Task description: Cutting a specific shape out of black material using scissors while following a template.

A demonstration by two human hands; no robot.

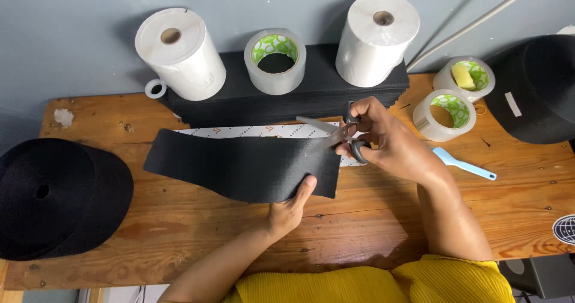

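A wide black strip [239,162] of hook-and-loop style fabric lies across the wooden table [371,219], curving from the left toward the middle. My left hand [290,210] pinches its near right edge from below. My right hand [383,141] grips black-handled scissors [335,132], their blades open at the strip's right end. A white backing sheet [251,131] shows just behind the strip.
A stack of black sheets [239,102] at the back carries two white rolls [179,51] [376,36] and a clear tape roll [275,60]. Two more tape rolls [446,114] sit right, a light blue tool [464,164] nearby. Big black rolls lie far left [57,195] and right [536,87].
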